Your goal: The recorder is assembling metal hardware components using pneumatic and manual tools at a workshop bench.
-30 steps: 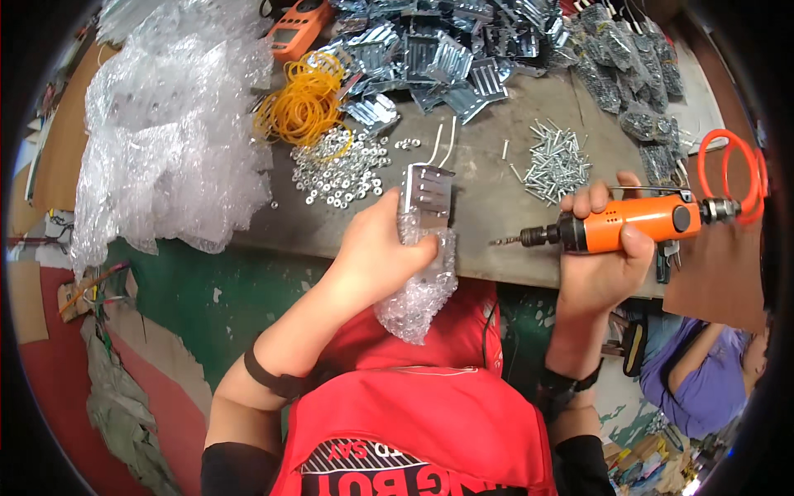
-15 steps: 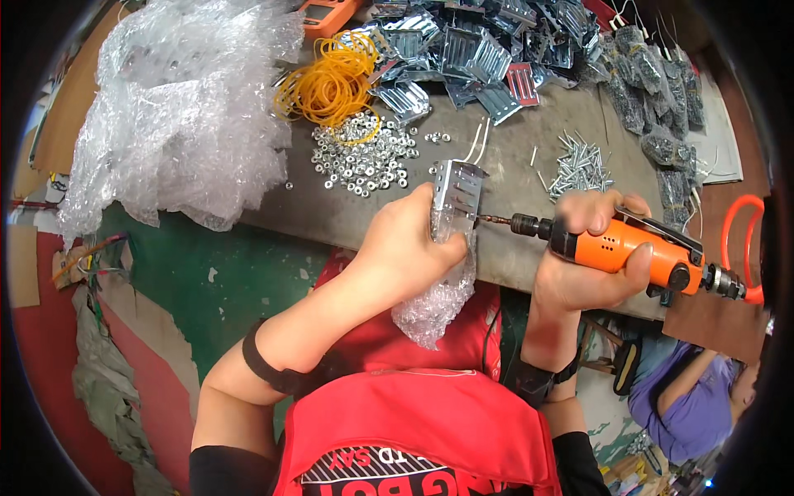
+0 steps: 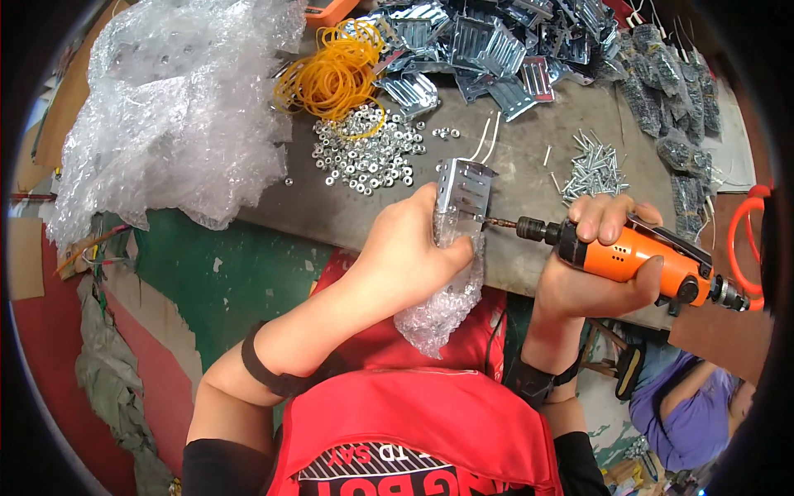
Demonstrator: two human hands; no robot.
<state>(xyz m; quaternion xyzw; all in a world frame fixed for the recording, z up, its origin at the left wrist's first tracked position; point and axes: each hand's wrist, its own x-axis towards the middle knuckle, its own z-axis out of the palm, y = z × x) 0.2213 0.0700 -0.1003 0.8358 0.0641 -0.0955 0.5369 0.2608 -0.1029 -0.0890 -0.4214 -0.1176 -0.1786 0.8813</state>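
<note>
My left hand (image 3: 418, 240) is closed round a part in bubble wrap (image 3: 442, 310), capped by a slotted metal bracket (image 3: 465, 192). Two thin white wires (image 3: 486, 142) stick out past the bracket's far end. In my right hand (image 3: 591, 269) is an orange power screwdriver (image 3: 633, 256) with a black chuck, pointing left. Its bit (image 3: 502, 222) meets the right side of the bracket; the exact contact point is too small to make out. Under my left fingers, part of the wrapped piece is hidden.
Nuts (image 3: 364, 153), orange rubber bands (image 3: 335, 78) and stacked slotted brackets (image 3: 488, 50) cover the table's far side. Screws (image 3: 595, 169) lie to the right, near wrapped parts (image 3: 653, 78). Bubble wrap (image 3: 174, 124) hangs over the left edge. A red hose (image 3: 736, 240) trails from the tool. Another person (image 3: 682, 413) sits lower right.
The power screwdriver, with my right hand, has shifted slightly right and down. The bracket has moved a little to the right with my left hand. Both grips are unchanged.
</note>
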